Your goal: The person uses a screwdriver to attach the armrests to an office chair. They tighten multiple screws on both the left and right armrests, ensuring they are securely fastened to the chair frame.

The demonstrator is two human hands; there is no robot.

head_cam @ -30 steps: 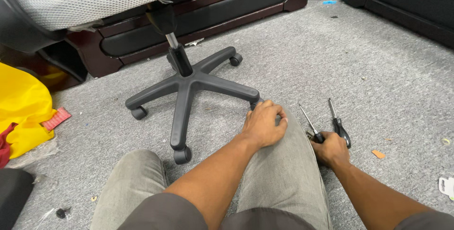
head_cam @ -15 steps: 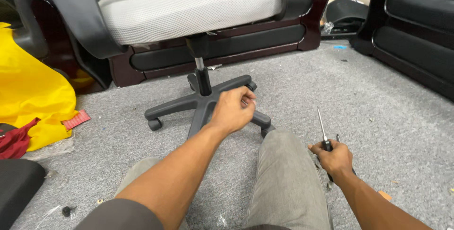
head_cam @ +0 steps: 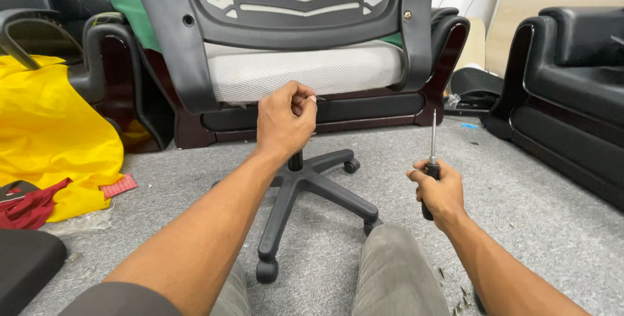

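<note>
One chair (head_cam: 305,63) dead ahead, filling the upper middle of view: black slatted back, pale grey mesh seat, black column dropping to a five-spoke base (head_cam: 312,189) with castors on grey carpet (head_cam: 520,179). Stands upright, back turned this way, seat edge running left to right just beyond the raised left hand (head_cam: 285,124). Flanked by a dark sofa (head_cam: 572,82) well off to the right, a yellow cloth heap (head_cam: 52,134) to the left with a red rag (head_cam: 29,205) beside it, a black cushion (head_cam: 26,257) at the near left corner.

Nearer in, two grey-trousered legs stretched toward the base, one spoke reaching down between them.

Left hand lifted to seat height, right in front of the seat's rear edge, fingers pinched shut on a small thin metal piece (head_cam: 317,98), likely a screw or pin, tip pointing right; too small to tell for sure. Clearly the closer hand to the chair.

Right hand (head_cam: 437,189) lower and off to the right, well apart from the chair, fist wrapped round the black handle of a screwdriver (head_cam: 431,153). Slim shaft upright, tip toward the ceiling, long axis near vertical and roughly parallel to the chair column.
</note>
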